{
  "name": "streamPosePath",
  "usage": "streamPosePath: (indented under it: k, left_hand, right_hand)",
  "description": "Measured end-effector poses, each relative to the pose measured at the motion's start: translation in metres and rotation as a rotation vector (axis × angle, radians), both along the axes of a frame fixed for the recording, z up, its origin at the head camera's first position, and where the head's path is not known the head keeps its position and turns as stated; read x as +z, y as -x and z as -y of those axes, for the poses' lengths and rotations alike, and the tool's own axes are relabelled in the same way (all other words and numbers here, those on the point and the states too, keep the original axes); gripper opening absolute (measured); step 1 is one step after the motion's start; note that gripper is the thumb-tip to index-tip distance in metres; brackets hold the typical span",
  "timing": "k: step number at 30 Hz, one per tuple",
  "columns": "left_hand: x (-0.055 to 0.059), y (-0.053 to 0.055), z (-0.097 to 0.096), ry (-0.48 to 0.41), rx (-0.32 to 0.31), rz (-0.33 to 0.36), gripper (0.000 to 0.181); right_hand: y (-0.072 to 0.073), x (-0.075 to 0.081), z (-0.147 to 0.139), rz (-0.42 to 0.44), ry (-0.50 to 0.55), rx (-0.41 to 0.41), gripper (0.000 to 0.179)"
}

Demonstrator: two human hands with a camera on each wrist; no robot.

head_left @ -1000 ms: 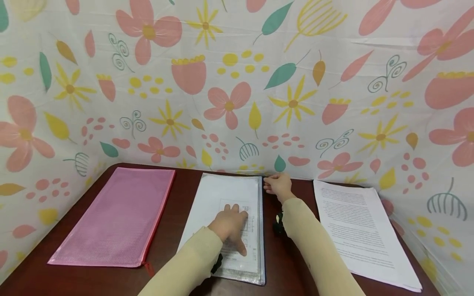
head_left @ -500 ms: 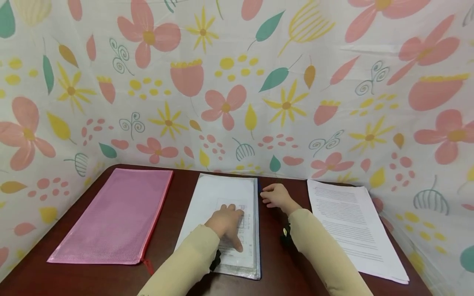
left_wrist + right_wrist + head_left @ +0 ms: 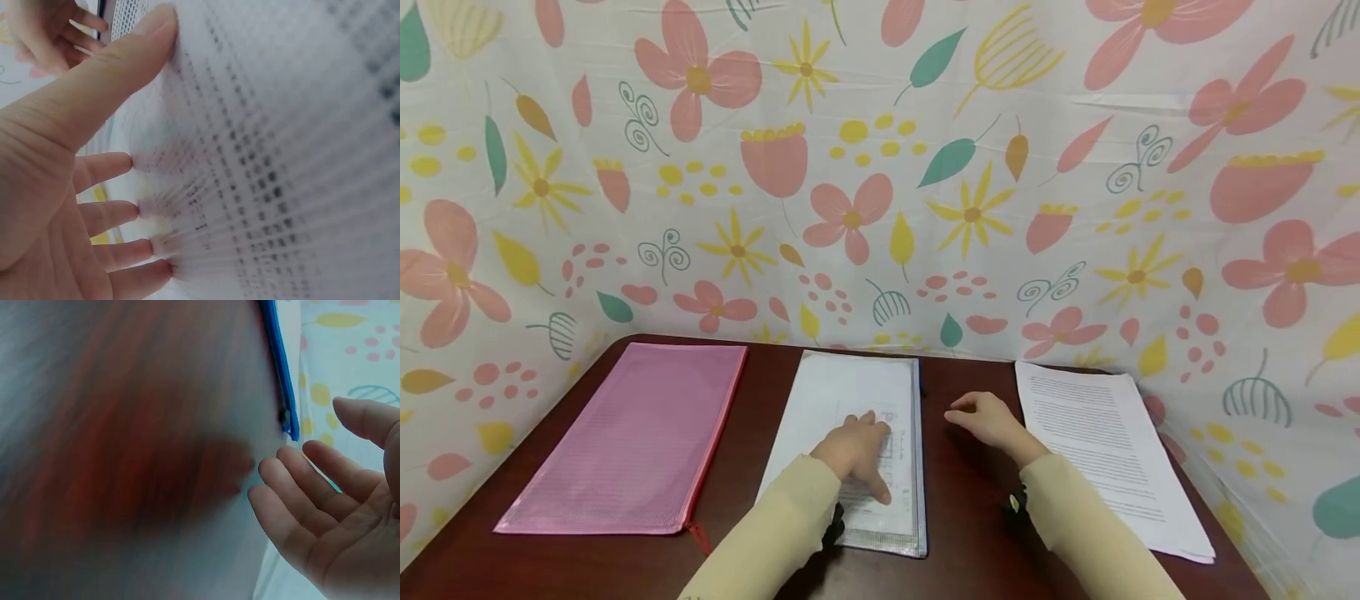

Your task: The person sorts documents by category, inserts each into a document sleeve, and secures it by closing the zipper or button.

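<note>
A clear mesh zipper pouch (image 3: 850, 379) with printed paper inside lies flat at the middle of the table. My left hand (image 3: 856, 454) rests on it with fingers spread; in the left wrist view the fingertips (image 3: 128, 161) and thumb touch its mesh surface. A blue zipper edge (image 3: 278, 362) runs along the pouch's right side, its end visible in the right wrist view. My right hand (image 3: 988, 419) hovers above the table to the right of the pouch, apart from it. Its fingers are loosely bent and hold nothing (image 3: 331, 500).
A pink mesh zipper pouch (image 3: 632, 442) with a red zipper edge and red pull cord lies at the left. A stack of printed paper sheets (image 3: 1097, 442) lies at the right. Behind the dark wooden table (image 3: 970, 517) hangs a floral cloth (image 3: 850, 250).
My right hand has let go at the top right corner of the clear pouch and moved right and toward me. My left hand stays on the pouch.
</note>
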State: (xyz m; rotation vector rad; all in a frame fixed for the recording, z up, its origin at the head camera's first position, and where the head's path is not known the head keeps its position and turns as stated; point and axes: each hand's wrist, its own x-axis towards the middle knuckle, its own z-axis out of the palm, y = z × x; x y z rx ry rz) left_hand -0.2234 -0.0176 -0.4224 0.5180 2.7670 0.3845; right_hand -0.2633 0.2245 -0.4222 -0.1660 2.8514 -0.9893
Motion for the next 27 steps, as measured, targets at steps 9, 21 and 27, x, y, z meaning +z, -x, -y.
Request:
streamPosePath:
  k: [9, 21, 27]
  left_hand:
    - [-0.002, 0.000, -0.014, -0.027, -0.027, -0.012, 0.100]
    - [-0.006, 0.000, -0.039, -0.051, -0.052, -0.019, 0.100]
    - [-0.011, 0.000, -0.054, -0.035, -0.079, -0.034, 0.099]
  right_hand:
    - [-0.032, 0.006, -0.037, -0.105, -0.105, 0.017, 0.038]
    - [-0.052, 0.023, -0.086, -0.101, -0.141, -0.009, 0.050]
    - [-0.061, 0.020, -0.106, -0.100, -0.208, -0.024, 0.051]
